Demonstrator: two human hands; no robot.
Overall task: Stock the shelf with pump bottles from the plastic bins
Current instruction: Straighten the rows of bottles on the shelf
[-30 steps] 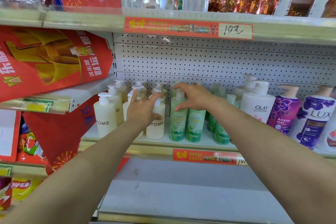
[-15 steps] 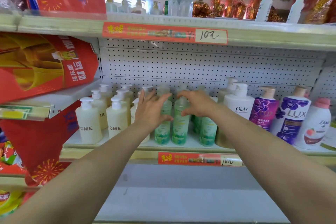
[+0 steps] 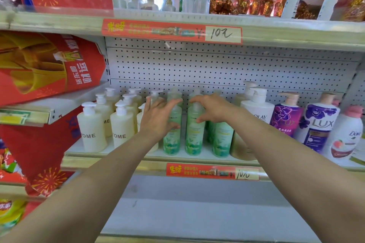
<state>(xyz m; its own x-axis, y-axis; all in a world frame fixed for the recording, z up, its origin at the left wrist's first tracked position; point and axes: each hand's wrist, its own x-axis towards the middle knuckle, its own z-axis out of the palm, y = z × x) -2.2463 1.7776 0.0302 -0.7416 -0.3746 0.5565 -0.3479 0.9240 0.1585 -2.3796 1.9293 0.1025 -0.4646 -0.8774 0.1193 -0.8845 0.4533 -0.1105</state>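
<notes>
Shelf (image 3: 110,162) front row is reached by both hands; left hand (image 3: 160,122) fingers spread, near straight, laid against left green bottle (image 3: 171,144), bottle flanked by thumb and forefinger; right hand (image 3: 214,109) fingers curled over top of right green bottle (image 3: 194,138), thumb pressed on its front, bottle pinched; both bottles stood upright on shelf, side by side; cream YOME bottles (image 3: 91,128) ranked left of left fingers; white OLAY bottle (image 3: 258,110) seen right of right fingers.
</notes>
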